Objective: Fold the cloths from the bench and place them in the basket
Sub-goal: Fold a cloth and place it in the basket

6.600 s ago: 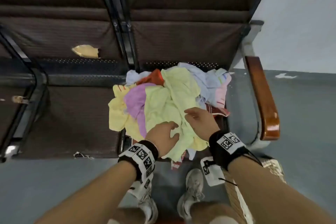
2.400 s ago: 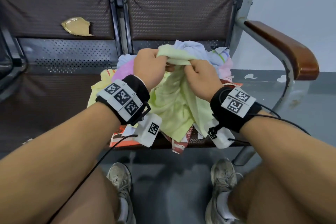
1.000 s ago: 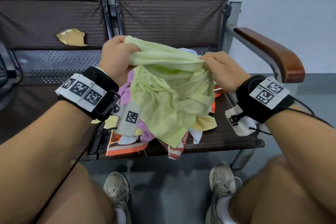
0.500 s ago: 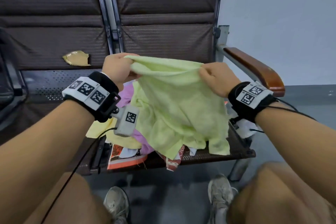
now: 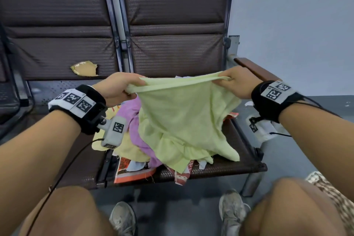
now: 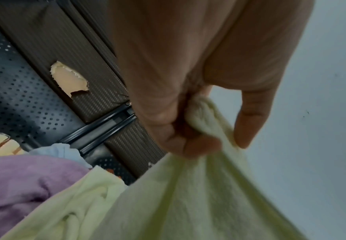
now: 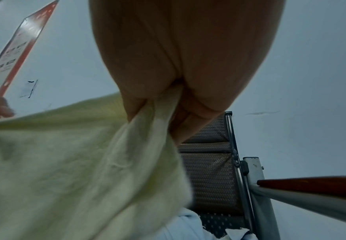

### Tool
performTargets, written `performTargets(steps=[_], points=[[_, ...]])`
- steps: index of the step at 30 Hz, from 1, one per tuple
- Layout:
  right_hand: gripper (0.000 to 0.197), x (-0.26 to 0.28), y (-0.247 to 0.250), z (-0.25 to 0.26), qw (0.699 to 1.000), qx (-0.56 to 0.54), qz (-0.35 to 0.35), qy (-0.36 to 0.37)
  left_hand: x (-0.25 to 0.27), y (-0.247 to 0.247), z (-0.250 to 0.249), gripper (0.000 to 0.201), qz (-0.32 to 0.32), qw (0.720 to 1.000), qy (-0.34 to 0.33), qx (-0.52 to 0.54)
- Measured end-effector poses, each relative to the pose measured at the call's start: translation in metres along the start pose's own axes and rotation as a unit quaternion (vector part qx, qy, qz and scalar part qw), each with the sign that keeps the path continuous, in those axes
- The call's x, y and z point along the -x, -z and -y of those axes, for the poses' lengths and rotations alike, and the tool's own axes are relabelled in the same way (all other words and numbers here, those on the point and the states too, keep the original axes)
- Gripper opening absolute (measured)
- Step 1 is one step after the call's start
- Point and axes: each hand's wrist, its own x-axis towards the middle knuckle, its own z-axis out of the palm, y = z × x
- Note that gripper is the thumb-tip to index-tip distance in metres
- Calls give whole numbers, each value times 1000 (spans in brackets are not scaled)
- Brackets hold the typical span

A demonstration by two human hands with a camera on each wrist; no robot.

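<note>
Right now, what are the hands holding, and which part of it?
Both hold one light green cloth by its top edge: the left hand pinches one end, the right hand the other, stretched between them above the pile.

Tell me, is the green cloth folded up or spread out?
Spread out. The left hand and right hand grip the green cloth by its top edge, stretched between them; the rest hangs loose.

Soft matt green cloth (image 5: 183, 113), woven brown bench (image 5: 172, 25) padding, glossy wooden armrest (image 5: 256, 70).
</note>
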Motion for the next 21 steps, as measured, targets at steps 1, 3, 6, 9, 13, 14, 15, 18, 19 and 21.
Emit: performTargets(steps=[1, 3, 6, 9, 13, 14, 15, 18, 19, 21], points=[[29, -2, 4, -1, 1000, -6, 2, 2, -1, 2, 0, 9, -7, 1000, -3, -15], [21, -2, 10, -3, 1000, -13, 16, 15, -2, 5, 0, 15, -80, 994, -24, -69], [30, 0, 14, -2, 998, -43, 43, 32, -9, 14, 1, 31, -181, 982, -21, -59], [23, 1, 11, -1, 997, -52, 50, 32, -12, 12, -3, 27, -224, 972, -25, -71], [27, -2, 10, 0, 987, 108, 112, -29, -14, 0, -5, 24, -231, 971, -50, -23], [36, -2, 12, -1, 983, 133, 122, -36, -14, -1, -4, 21, -215, 974, -47, 44], [40, -2, 13, -2, 984, 129, 119, -38, -12, 0, -5, 17, -189, 977, -39, 95], [33, -1, 19, -9, 995, 61, 79, -31, -4, 6, -6, 27, -81, 989, -36, 114], [32, 0, 21, -11, 996, 38, 77, -32, -1, 7, -7, 34, -64, 993, -39, 89], [30, -3, 25, -12, 996, 1, 80, -45, 0, 7, -9, 39, -58, 997, -44, 37]])
